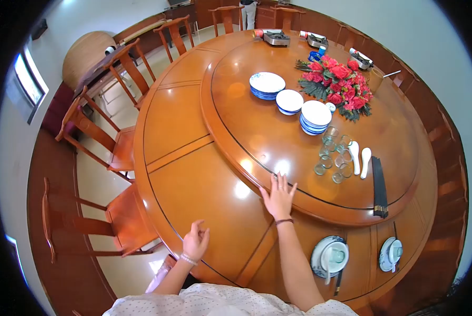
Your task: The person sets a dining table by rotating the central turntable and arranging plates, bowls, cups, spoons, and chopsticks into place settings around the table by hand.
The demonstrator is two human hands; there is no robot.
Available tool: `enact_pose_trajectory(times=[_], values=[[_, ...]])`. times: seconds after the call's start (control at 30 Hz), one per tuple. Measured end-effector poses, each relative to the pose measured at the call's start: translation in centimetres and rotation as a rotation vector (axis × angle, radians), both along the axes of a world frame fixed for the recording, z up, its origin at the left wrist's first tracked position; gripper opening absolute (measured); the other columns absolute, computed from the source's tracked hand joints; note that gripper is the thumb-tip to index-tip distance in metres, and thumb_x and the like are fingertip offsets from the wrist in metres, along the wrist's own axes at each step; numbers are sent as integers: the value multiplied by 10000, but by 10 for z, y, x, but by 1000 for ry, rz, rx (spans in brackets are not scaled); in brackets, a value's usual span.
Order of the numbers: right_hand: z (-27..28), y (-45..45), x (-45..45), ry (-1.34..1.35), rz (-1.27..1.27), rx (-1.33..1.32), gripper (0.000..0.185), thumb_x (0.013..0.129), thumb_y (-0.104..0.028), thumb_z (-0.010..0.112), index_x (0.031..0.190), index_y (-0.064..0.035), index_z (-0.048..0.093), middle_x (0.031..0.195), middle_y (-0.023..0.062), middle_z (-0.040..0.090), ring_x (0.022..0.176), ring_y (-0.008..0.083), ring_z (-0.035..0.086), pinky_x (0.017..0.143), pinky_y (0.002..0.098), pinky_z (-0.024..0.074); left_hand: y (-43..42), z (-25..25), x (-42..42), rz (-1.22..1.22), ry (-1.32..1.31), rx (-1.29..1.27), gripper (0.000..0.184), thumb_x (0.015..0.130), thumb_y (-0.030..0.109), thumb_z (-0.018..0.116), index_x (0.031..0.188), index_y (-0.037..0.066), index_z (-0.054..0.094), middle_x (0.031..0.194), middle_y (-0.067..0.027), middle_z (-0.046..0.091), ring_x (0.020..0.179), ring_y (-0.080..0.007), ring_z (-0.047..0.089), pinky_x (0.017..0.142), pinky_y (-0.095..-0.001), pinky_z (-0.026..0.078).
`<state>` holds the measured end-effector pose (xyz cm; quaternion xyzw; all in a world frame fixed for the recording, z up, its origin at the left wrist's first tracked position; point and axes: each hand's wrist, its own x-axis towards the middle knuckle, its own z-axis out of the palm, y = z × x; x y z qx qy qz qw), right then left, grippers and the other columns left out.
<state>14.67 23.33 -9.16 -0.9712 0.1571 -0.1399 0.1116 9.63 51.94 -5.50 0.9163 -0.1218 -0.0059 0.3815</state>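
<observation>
My right hand [279,198] lies with fingers spread on the rim of the large wooden turntable [236,142], holding nothing. My left hand [196,243] hovers near the table's edge, its fingers loosely bent and apart, with nothing seen in it. On the turntable stand a stack of plates [267,82], a stack of small bowls [289,101] and a taller bowl stack [316,116], all white and blue. Right of my right hand are several clear glasses [333,155], white spoons [365,163] and a bundle of black chopsticks [379,187].
Two place settings [329,257] [391,254] lie on the table's right front. Red flowers [341,87] and portable stoves [276,38] stand farther back on the turntable. Wooden chairs [125,221] line the left side. A person [248,13] stands at the far end.
</observation>
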Motion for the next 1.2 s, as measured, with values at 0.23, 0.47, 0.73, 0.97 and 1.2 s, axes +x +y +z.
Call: enact_pose_trajectory(times=[0.23,0.47,0.73,0.97,1.2], values=[[-5,22,9,-162,-222,73,466,833,-357,525,1210,-93,457,1363,83,348,1284,258,275,1038,526,102,19,-5,158,-214,23,-468,252,852,62,523,1087,3,454,684,-42,549,583,-76,515,507,-204,415],[14,56,36,36,-600,222,509,848,-419,490,1182,-36,457,1408,84,264,1313,266,202,1052,520,78,44,39,284,-356,184,-641,274,895,122,475,1148,20,449,772,-43,543,580,-62,481,480,-177,411],[8,72,72,52,-780,44,564,837,-391,506,1195,39,437,1365,195,288,1261,380,246,1029,501,203,-137,23,442,-578,496,-657,558,887,256,508,1310,53,207,816,-90,594,566,-124,543,416,-219,411],[-5,84,98,-175,-911,-20,537,823,-289,543,1172,97,408,1364,215,257,1276,392,191,1044,495,142,-295,9,534,-259,774,-569,543,853,383,521,1136,13,243,759,-201,598,442,-236,577,300,-321,426],[19,41,163,-339,-669,249,372,817,-289,562,1040,0,491,901,135,583,849,281,549,748,440,411,-312,0,554,-337,539,-496,238,851,23,456,1045,-35,331,796,-188,586,456,-205,590,319,-312,478]])
